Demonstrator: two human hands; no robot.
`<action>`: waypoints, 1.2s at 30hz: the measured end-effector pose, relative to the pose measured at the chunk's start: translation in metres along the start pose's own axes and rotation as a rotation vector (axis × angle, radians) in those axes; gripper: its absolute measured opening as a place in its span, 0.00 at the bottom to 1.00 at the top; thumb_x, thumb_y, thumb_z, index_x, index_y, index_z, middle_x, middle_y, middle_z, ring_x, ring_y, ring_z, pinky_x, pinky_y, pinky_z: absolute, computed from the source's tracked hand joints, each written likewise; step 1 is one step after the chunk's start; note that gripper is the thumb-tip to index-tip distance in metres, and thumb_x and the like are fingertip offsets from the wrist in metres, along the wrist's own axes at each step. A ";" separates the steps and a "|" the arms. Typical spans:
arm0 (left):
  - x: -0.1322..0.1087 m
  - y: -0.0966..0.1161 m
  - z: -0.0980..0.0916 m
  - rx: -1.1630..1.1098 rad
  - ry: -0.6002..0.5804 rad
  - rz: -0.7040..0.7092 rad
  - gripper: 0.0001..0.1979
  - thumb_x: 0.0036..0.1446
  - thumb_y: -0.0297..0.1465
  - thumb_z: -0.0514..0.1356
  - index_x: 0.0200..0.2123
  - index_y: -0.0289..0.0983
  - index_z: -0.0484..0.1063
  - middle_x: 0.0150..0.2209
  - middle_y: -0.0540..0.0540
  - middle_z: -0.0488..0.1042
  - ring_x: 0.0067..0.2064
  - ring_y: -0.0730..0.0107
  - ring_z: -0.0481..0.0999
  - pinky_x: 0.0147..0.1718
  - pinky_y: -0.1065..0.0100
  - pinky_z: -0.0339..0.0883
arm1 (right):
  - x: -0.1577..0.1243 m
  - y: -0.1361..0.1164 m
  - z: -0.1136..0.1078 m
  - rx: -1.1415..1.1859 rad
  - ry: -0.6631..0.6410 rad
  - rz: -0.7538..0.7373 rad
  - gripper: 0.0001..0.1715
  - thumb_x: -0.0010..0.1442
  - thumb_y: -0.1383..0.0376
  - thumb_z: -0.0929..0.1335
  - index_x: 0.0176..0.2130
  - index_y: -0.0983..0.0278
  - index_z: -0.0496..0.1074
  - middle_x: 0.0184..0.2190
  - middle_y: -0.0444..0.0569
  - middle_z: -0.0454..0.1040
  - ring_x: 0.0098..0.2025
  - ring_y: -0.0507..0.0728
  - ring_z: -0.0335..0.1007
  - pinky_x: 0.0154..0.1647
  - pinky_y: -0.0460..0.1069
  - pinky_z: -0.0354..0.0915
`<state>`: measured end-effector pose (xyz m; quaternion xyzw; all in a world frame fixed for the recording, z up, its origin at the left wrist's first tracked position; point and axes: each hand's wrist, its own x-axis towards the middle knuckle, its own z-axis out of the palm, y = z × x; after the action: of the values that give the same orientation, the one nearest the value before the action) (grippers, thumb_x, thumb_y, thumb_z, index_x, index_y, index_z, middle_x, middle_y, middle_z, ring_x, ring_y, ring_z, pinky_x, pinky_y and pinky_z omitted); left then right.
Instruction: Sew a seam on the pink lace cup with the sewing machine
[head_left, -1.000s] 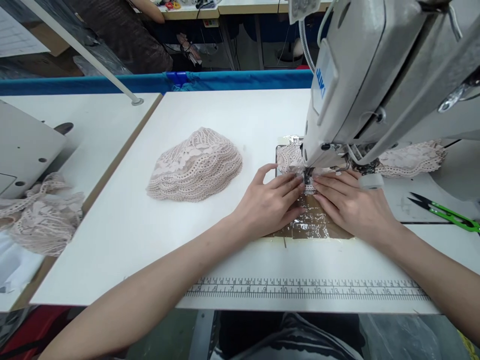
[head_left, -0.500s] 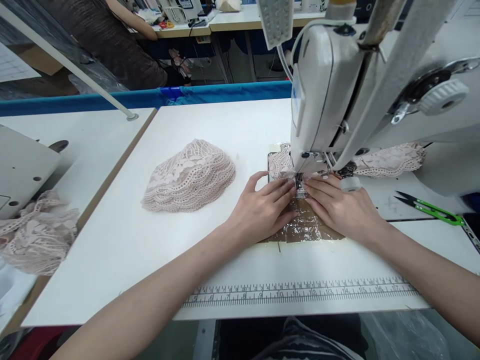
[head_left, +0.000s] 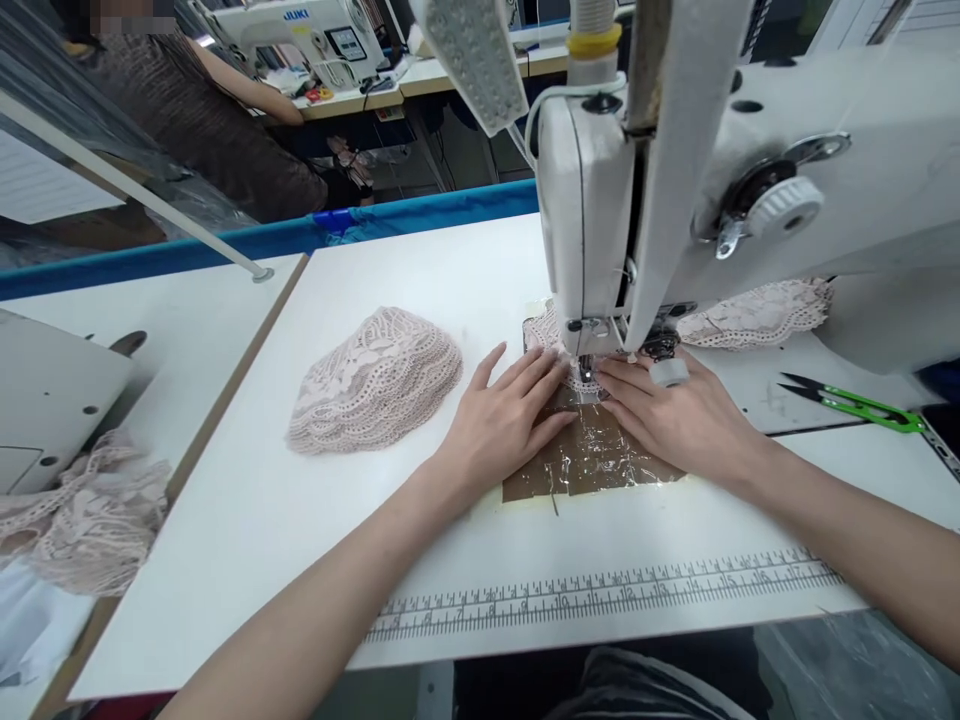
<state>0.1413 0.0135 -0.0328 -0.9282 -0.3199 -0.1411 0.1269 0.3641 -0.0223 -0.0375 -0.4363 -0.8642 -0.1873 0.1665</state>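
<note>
Left hand [head_left: 510,415]: palm down, fingers extended, little finger splayed, middle ones close together; tips on lace piece [head_left: 544,330] just left of presser foot [head_left: 586,368]. Right hand [head_left: 675,405]: flat, fingers nearly together, tips just right of foot; some hidden. No pinch seen; neither hand clearly nearer the foot.

Lace piece lies at and beyond the tips, under the foot. Visible edge runs left-right; full long axis covered.

Nearer the wearer than foot: taped brown patch [head_left: 592,450]. Above foot: machine head [head_left: 581,210], blocking the view. Right of foot: more lace [head_left: 761,312], join unclear; green snips [head_left: 855,402]. Well left: lace pile [head_left: 379,385].
</note>
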 end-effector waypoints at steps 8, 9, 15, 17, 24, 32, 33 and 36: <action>-0.004 -0.002 -0.016 0.090 0.241 -0.030 0.15 0.63 0.33 0.57 0.23 0.37 0.68 0.21 0.52 0.73 0.25 0.71 0.70 0.34 0.62 0.59 | -0.005 -0.004 -0.007 0.066 0.088 -0.064 0.18 0.59 0.77 0.64 0.47 0.67 0.75 0.45 0.47 0.78 0.38 0.54 0.73 0.49 0.52 0.62; -0.004 -0.003 -0.016 0.038 0.228 -0.019 0.11 0.62 0.32 0.57 0.27 0.37 0.70 0.26 0.51 0.77 0.29 0.70 0.74 0.38 0.61 0.60 | -0.006 -0.006 -0.007 0.104 0.072 -0.067 0.20 0.59 0.77 0.63 0.49 0.67 0.73 0.48 0.47 0.77 0.40 0.54 0.73 0.47 0.51 0.63; -0.005 -0.004 -0.012 -0.183 0.166 0.039 0.06 0.63 0.31 0.57 0.34 0.38 0.74 0.30 0.52 0.78 0.29 0.73 0.75 0.39 0.62 0.62 | -0.004 -0.011 -0.012 0.157 0.114 -0.125 0.19 0.57 0.81 0.61 0.35 0.64 0.75 0.39 0.44 0.80 0.38 0.53 0.73 0.44 0.50 0.64; -0.005 -0.004 -0.011 -0.221 0.171 0.038 0.06 0.63 0.30 0.57 0.38 0.38 0.74 0.36 0.50 0.80 0.35 0.71 0.77 0.41 0.62 0.63 | -0.004 -0.011 -0.013 0.124 0.160 -0.092 0.18 0.56 0.82 0.61 0.33 0.64 0.75 0.36 0.43 0.80 0.34 0.52 0.72 0.42 0.50 0.64; -0.002 0.002 -0.001 -0.297 0.046 0.102 0.14 0.66 0.29 0.53 0.52 0.36 0.69 0.47 0.45 0.76 0.48 0.66 0.74 0.52 0.59 0.63 | -0.008 -0.016 -0.008 0.300 -0.002 -0.064 0.16 0.57 0.80 0.61 0.40 0.69 0.74 0.42 0.50 0.78 0.43 0.56 0.72 0.36 0.49 0.67; -0.004 0.018 -0.004 -0.179 0.017 0.066 0.15 0.66 0.33 0.52 0.52 0.37 0.71 0.50 0.42 0.74 0.52 0.61 0.71 0.55 0.54 0.60 | -0.006 -0.008 -0.008 0.087 -0.133 0.017 0.16 0.58 0.76 0.62 0.45 0.71 0.72 0.48 0.56 0.76 0.47 0.60 0.70 0.42 0.53 0.66; -0.005 0.019 -0.005 -0.162 0.002 0.063 0.16 0.66 0.34 0.52 0.54 0.37 0.70 0.52 0.42 0.74 0.55 0.60 0.70 0.56 0.54 0.59 | -0.005 -0.008 -0.008 0.060 -0.144 0.014 0.17 0.58 0.76 0.62 0.46 0.71 0.72 0.47 0.55 0.76 0.48 0.61 0.69 0.44 0.54 0.65; -0.008 0.021 -0.006 -0.120 -0.032 0.062 0.17 0.67 0.36 0.52 0.56 0.39 0.68 0.55 0.43 0.72 0.59 0.60 0.68 0.59 0.53 0.57 | -0.004 -0.008 -0.007 0.013 -0.146 0.006 0.16 0.59 0.75 0.62 0.46 0.70 0.73 0.46 0.54 0.77 0.49 0.61 0.69 0.48 0.55 0.64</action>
<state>0.1476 -0.0090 -0.0331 -0.9458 -0.2840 -0.1412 0.0699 0.3607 -0.0333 -0.0344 -0.4503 -0.8739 -0.1487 0.1066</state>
